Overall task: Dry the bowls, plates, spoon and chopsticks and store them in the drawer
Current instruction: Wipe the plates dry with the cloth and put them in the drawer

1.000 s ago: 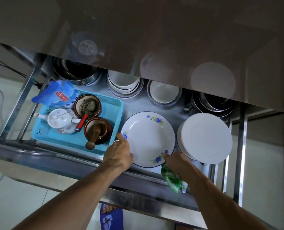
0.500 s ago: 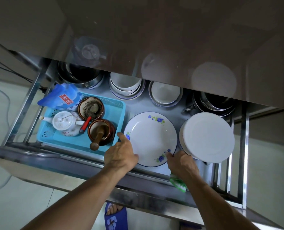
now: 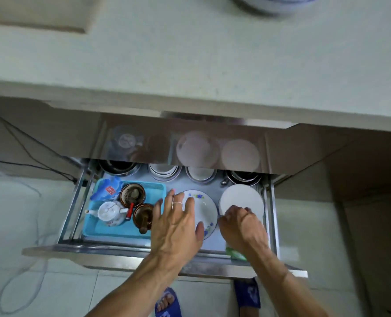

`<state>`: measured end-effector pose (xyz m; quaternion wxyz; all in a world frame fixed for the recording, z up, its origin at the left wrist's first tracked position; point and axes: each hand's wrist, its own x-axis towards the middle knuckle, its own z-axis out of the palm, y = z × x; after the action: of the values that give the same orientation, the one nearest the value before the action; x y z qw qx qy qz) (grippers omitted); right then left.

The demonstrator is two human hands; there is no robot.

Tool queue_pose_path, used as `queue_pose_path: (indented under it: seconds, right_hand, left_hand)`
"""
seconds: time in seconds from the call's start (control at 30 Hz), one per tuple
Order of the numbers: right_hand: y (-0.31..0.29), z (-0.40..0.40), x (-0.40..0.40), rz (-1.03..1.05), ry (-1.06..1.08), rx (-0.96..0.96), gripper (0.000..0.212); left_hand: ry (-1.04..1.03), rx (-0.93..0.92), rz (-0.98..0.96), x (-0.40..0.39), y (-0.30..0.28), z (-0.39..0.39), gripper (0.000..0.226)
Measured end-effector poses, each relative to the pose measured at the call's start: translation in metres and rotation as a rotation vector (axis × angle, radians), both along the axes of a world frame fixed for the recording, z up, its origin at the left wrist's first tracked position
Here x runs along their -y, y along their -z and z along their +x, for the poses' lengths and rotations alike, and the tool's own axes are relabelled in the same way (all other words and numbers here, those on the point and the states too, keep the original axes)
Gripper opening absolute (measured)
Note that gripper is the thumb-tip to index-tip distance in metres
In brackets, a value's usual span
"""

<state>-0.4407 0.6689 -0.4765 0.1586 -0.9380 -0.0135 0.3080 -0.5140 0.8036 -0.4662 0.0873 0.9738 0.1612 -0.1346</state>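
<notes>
Both hands over the open steel drawer (image 3: 130,250)

Left to right: a shallow turquoise plastic tray (image 3: 154,187) of crockery, then the left hand (image 3: 175,227), fingers straight and spread, above the round white blue-flowered plate (image 3: 207,210) lying flat under its fingertips; the right hand (image 3: 243,227), fingers curled at the plate's right rim, grips a green-and-white cloth (image 3: 235,253).

Even, dim daylight; motion blur throughout; drawer front (image 3: 190,143) mirrors dishes; wide-angle bending at edges
</notes>
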Motion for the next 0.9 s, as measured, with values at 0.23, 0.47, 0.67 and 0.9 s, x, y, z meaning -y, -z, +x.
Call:
queue_pose_path:
  seconds: [0.23, 0.47, 0.67, 0.9]
  right_hand:
    - [-0.137, 0.023, 0.015, 0.057, 0.025, 0.221, 0.030]
    - [-0.234, 0.091, 0.044, 0.195, 0.236, 0.343, 0.035]
    - [-0.272, 0.181, 0.050, 0.216, 0.208, 0.435, 0.040]
    - [-0.286, 0.304, 0.044, 0.279, 0.207, 0.254, 0.041]
  left_hand:
    - [0.060, 0.339, -0.074, 0.005, -0.122, 0.036, 0.056]
    - [0.085, 0.441, -0.046, 0.005, -0.200, 0.100, 0.055]
    - [0.011, 0.508, -0.046, -0.003, -0.244, 0.183, 0.059]
    - [-0.250, 0.418, -0.173, -0.021, -0.266, 0.285, 0.054]
